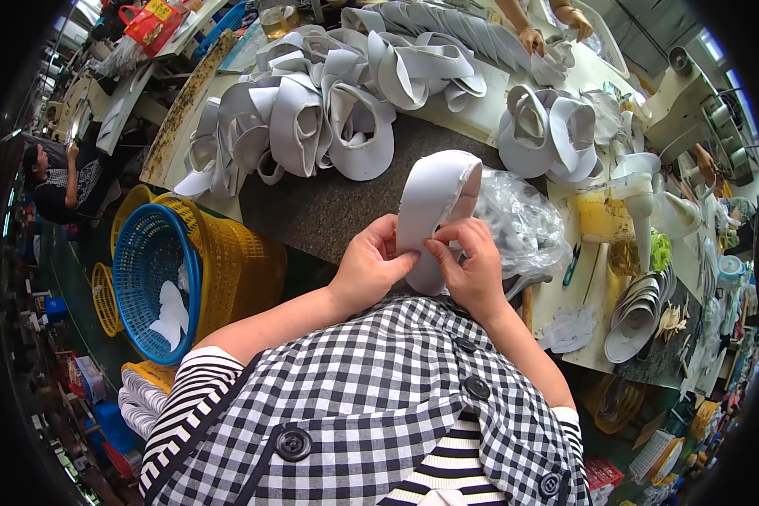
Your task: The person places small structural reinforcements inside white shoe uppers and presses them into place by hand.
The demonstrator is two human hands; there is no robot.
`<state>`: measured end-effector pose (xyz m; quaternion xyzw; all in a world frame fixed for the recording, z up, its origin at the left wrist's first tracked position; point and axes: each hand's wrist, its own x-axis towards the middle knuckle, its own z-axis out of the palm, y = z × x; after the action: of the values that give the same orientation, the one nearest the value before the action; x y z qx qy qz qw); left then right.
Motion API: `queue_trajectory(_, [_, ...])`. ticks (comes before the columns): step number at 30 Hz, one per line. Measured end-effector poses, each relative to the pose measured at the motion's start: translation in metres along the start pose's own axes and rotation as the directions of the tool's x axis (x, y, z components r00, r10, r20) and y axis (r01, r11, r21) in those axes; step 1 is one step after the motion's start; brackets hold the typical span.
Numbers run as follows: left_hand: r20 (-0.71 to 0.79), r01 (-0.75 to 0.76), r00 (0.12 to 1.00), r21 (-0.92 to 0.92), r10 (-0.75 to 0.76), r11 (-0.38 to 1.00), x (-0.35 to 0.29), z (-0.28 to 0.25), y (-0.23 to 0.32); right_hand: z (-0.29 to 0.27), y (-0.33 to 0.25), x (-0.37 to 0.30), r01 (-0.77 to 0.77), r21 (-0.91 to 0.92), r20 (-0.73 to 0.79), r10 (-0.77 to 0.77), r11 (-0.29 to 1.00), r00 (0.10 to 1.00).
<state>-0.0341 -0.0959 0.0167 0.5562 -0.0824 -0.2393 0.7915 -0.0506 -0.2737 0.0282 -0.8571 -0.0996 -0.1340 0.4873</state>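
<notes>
In front of my chest I hold a white sun visor (426,198) upright, its curved band looping up above my fingers. My left hand (369,268) pinches its left lower edge between thumb and fingers. My right hand (474,270) is closed on the right side, where the band meets the lower part, its thumb close to the left one. A clear plastic bag (523,221) with pale contents lies just beyond my right hand. Past the dark mat (312,207) a big heap of white visors (358,139) covers the table; two more visors (527,135) lie to its right.
At my left stand a blue basket (126,278) with white pieces inside and a yellow basket (240,270). To the right are a container of yellow liquid (594,218), a teal-handled cutter (571,266) and stacked white brims (632,325). Another person's hands (533,40) work across the table.
</notes>
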Motion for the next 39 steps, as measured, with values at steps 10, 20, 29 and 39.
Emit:
queue_trajectory(10, [0.045,0.153,0.988,-0.293,-0.146,0.944,0.018,0.002,0.044,0.008,0.023,-0.005,0.266,-0.199,0.177,-0.232,0.943,0.957])
queue_trajectory(20, [0.027,0.152,0.988,-0.127,-0.150,0.980,0.026,0.004,0.042,0.014,0.052,0.004,0.054,-0.096,0.200,-0.034,0.994,0.979])
queue_trajectory(29, [0.368,-0.475,0.851,0.843,0.375,0.251,0.027,0.017,0.029,-0.013,0.041,0.000,-0.507,0.857,0.458,0.307,0.098,0.834])
queue_trajectory(39, [0.144,0.047,0.979,0.519,-0.141,0.853,0.023,0.028,0.038,-0.007,0.048,-0.018,-0.335,0.934,0.358,0.350,-0.126,0.866])
